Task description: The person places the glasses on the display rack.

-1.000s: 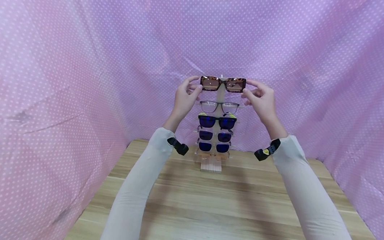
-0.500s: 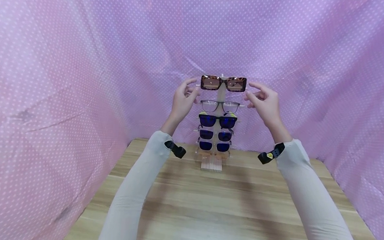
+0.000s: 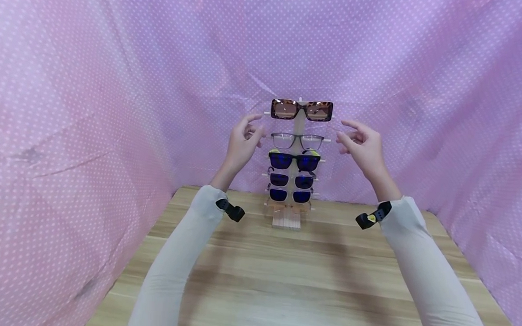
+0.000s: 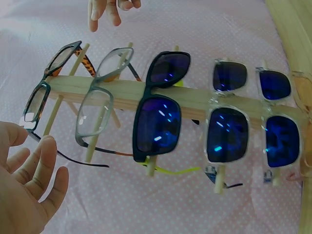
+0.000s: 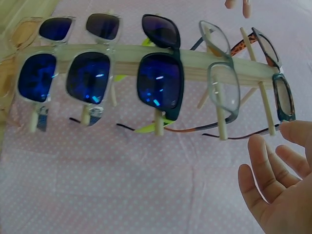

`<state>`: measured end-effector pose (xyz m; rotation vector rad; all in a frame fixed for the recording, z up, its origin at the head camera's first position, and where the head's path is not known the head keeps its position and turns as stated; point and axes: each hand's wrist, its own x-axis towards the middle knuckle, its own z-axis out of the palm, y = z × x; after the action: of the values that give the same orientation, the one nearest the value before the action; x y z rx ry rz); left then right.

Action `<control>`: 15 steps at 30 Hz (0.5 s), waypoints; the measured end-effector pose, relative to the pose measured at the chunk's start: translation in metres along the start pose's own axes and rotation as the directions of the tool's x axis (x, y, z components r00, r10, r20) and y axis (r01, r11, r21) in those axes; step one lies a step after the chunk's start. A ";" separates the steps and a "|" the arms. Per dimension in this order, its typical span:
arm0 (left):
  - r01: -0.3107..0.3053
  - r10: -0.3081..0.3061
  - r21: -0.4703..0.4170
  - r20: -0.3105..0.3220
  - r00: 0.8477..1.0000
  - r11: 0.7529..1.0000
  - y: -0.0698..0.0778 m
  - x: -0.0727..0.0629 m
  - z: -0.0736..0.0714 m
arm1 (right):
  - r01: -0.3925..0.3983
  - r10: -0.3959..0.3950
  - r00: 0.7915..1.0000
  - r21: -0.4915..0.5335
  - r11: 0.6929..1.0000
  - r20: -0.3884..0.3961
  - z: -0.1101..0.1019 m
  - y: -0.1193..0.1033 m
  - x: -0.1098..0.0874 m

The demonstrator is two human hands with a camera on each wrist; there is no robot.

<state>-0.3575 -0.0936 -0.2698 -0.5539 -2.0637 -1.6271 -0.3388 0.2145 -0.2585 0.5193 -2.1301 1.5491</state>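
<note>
A pair of tortoiseshell sunglasses (image 3: pixel 319 112) with brown lenses rests on the top pegs of an upright wooden display stand (image 3: pixel 286 219). My left hand (image 3: pixel 241 142) hovers just left of the upper pegs, fingers loosely bent and holding nothing. On the other side, my right hand (image 3: pixel 364 148) is likewise apart from the stand, thumb and fingers spread. Below the top pair sit clear grey-framed eyeglasses (image 3: pixel 283 141). The left wrist view shows black sunglasses (image 4: pixel 157 124) with blue lenses on the third row.
Two clear-framed sunglasses (image 3: pixel 279 179) with blue lenses hang lower on the stand. An orange-tinted pair (image 3: pixel 302 208) is lowest, near the base. The stand is on a wood-grain table (image 3: pixel 255 281), with a pink dotted cloth (image 3: pixel 205 42) behind and beside it.
Both hands have let go of the tortoiseshell sunglasses and moved outward and slightly down. The sunglasses stay on the top pegs.
</note>
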 end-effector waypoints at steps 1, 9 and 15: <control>0.007 -0.007 0.007 0.000 1.000 1.000 -0.001 -0.001 -0.001 | -0.007 0.007 1.000 -0.010 1.000 -0.003 -0.001 0.002 -0.001; 0.004 -0.003 0.079 -0.013 1.000 0.997 -0.018 -0.021 -0.009 | -0.032 0.023 0.999 -0.209 0.977 -0.044 -0.004 0.028 -0.015; -0.024 0.035 0.210 -0.050 0.998 0.978 -0.040 -0.041 -0.012 | -0.052 0.039 0.998 -0.352 0.934 -0.043 -0.005 0.052 -0.037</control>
<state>-0.3460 -0.1152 -0.3228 -0.4601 -2.1427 -1.3714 -0.3361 0.2360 -0.3183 0.3163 -2.3360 1.1463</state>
